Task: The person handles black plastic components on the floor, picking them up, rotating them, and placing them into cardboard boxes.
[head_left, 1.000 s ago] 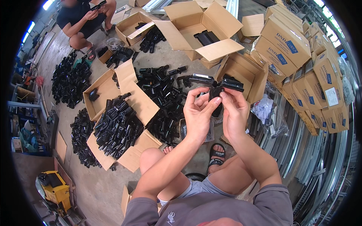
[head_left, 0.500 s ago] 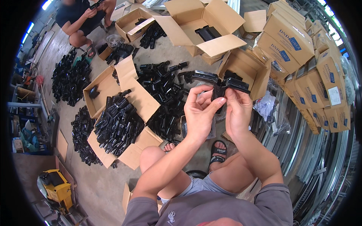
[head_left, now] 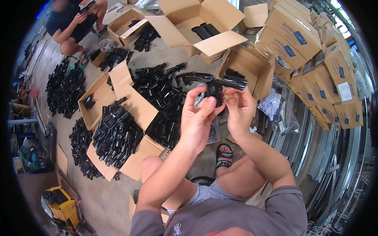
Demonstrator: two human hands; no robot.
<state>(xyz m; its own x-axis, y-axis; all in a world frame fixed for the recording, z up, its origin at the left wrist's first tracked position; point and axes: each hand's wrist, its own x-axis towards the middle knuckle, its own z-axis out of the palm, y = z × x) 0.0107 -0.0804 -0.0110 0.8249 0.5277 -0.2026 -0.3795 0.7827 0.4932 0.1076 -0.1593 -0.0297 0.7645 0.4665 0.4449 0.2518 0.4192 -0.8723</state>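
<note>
Black plastic T-shaped fitting sits pinched between my left hand and right hand; I judge the next push needs straight alignment.

My left hand and right hand side by side, both on T-shaped part held above my knees. Heap of parts on floor just beyond hands. Flattened box with parts pile to my left. Open carton behind part; stacked cartons along right. Another person far left, behind.
</note>
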